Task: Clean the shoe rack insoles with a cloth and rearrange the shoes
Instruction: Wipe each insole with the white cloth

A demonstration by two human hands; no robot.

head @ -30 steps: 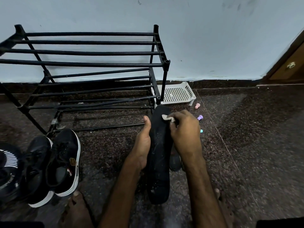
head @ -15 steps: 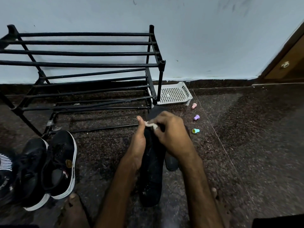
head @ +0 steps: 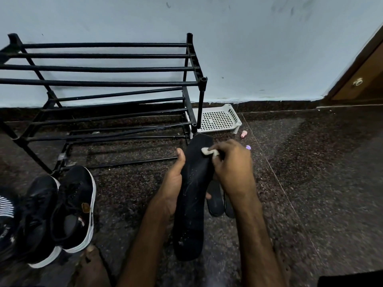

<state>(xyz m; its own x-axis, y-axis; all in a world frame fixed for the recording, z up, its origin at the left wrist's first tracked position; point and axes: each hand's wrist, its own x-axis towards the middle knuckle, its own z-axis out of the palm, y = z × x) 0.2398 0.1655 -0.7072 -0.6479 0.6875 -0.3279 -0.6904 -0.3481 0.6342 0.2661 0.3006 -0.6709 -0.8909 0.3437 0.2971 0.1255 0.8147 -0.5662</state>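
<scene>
Holding a long black insole (head: 192, 204), the left hand (head: 173, 184) wraps round its left edge with the thumb pointing up. The right hand (head: 232, 168) pinches a small white cloth (head: 207, 151) and presses it on the top end of the insole. Two other dark soles (head: 215, 204) lie on the floor (head: 310, 183) just under the right hand. The black shoe rack (head: 103, 83) stands by the wall. Two black shoes (head: 72, 208) with white bottoms sit on the floor at the left, near the rack's leg.

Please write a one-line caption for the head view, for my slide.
Left hand holds a black insole; right hand wipes it with a small cloth, near the shoe rack.
</scene>
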